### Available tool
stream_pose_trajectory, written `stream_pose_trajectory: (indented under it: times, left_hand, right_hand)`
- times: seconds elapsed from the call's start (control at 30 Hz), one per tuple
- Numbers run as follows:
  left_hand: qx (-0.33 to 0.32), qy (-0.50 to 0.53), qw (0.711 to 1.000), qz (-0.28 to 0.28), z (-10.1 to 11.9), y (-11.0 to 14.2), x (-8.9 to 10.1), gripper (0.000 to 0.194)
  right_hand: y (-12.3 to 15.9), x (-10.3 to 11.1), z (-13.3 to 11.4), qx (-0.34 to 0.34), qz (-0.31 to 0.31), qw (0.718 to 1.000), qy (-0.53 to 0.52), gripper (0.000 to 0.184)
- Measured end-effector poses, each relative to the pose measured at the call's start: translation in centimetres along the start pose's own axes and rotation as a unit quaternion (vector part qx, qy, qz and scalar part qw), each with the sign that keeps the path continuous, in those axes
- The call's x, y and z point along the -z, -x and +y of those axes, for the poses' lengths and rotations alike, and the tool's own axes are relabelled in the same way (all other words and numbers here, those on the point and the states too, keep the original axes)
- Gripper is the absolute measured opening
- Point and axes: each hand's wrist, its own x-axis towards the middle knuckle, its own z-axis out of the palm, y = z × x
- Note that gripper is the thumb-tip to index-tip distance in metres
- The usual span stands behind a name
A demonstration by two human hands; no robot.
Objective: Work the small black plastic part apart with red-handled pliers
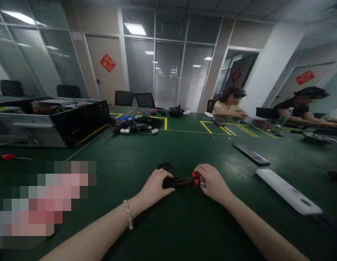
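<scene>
Black tool with red parts (182, 182) just below frame center, above the green table (201, 148). My left hand (157, 184) pinches its black end between thumb and fingers; my right hand (213, 181) grips the red end. Small black object (165, 166) just behind. White power strip (288, 191), lower right.

1 screwdriver (8, 156), 3 red posters (108, 63)

Green table (195, 146) with computer case (83, 121), cables (136, 125)
</scene>
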Motion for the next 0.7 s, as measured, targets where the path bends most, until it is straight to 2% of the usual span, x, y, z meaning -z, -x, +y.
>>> stream_pose_trajectory:
  times: [0.3,0.7]
  left_hand:
    - [0.046,0.035,0.998,-0.024,0.64,0.02,0.3,0.032]
    - [0.052,0.041,0.997,-0.028,0.66,0.09,0.35,0.032]
  right_hand:
    - [0.02,0.4,-0.25,-0.014,-0.02,1.0,0.005,0.032]
    - [0.01,0.03,-0.16,-0.017,-0.028,0.999,0.022,0.029]
